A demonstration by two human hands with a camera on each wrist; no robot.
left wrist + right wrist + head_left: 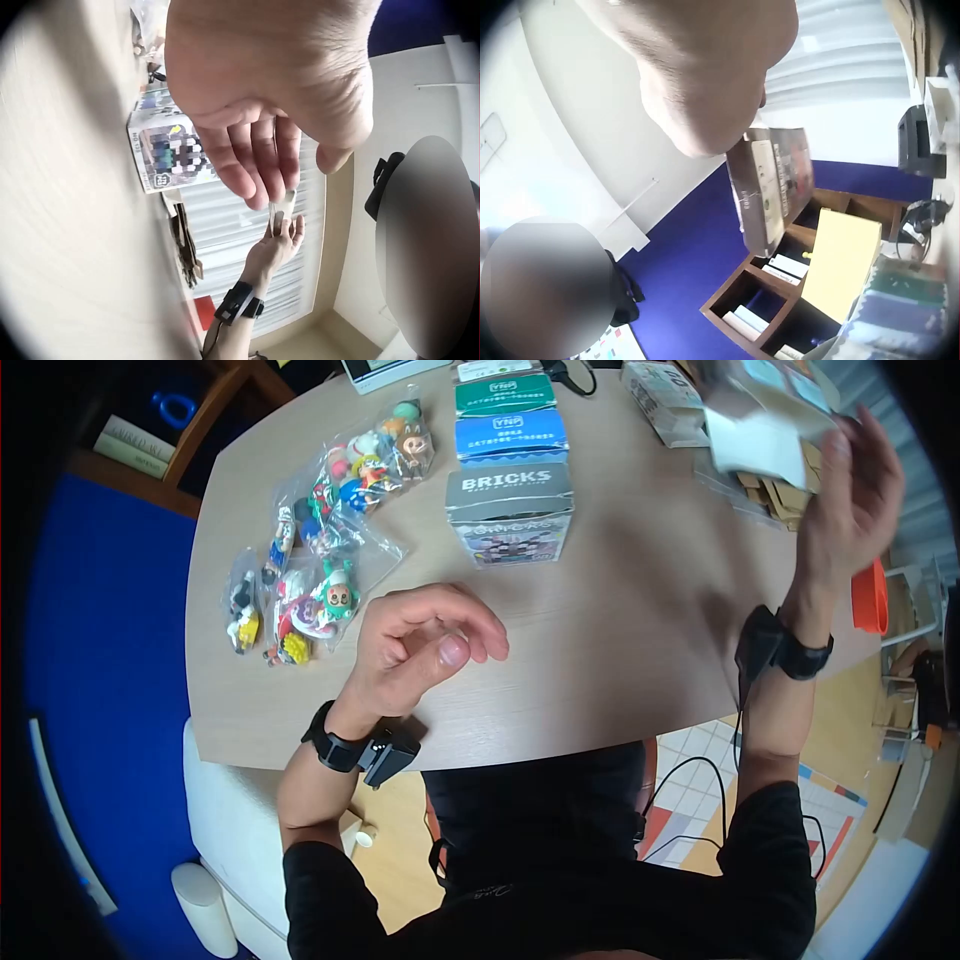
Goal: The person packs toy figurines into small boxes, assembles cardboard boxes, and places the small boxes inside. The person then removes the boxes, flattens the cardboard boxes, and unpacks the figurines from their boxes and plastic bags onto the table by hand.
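Box (769,187) is at the far right, up in the air above the table (600,690), where the right hand (855,510) holds it between thumb and fingers. It is blurred in the head view; the right wrist view shows a dark side with a pale label, though that hand's own wrist hides most of the grip.

From the left: a blue wall (110,610), and a wooden shelf (215,400) with books (135,445) and a blue ring (174,410). On the table's left part lie toy figures (338,597) in clear bags, one small bag lying apart at the near left. Just right of them, the left hand (395,665) is relaxed, fingers loosely bent and thumb apart from them, above the table. A black strap (330,738) circles its wrist.

At middle, the grey-topped BRICKS box (510,515) stands in front of a blue box (510,432), with a green box (505,395) behind that. Farther right, a white carton (665,405) lies near the far edge, then brown cardboard (775,495) beneath the right hand's side. An orange object (869,598) is beside the table's right edge.
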